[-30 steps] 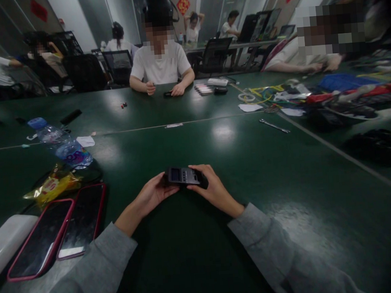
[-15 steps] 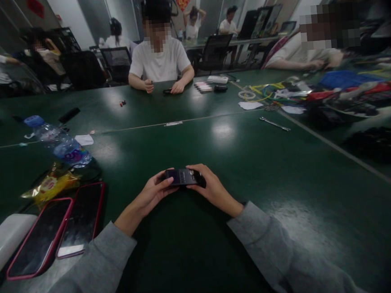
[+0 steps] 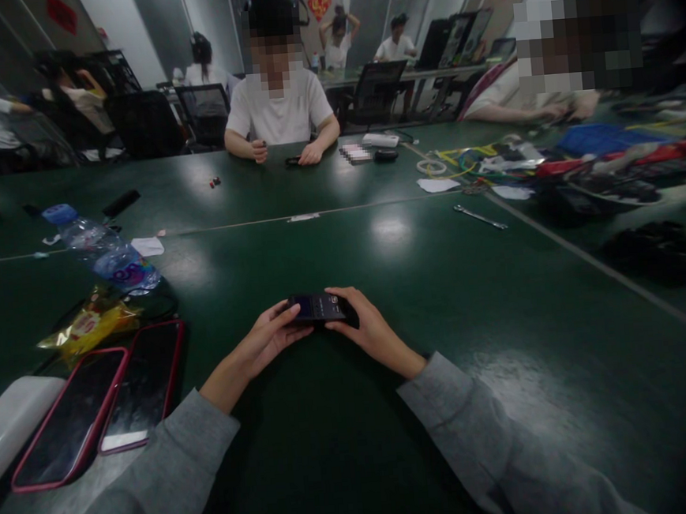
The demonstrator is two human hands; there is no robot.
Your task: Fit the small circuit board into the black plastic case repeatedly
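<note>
Both my hands hold a small black handheld device just above the green table. A dark screen takes up its left part, with small buttons or markings to the right; its exact kind I cannot make out. My left hand grips the left end, thumb on top near the screen and fingers underneath. Around the right end my right hand is closed, its index finger along the far edge and thumb along the near edge. The device's underside is hidden.
Left of my arms lie two red-edged phones, a white power bank, a yellow wrapper and a plastic bottle. A wrench and tangled cables are to the right. A person sits opposite.
My left thumb has moved from the device's edge onto its top face. The device has tilted slightly, and its face now looks darker. My right hand keeps its hold.
</note>
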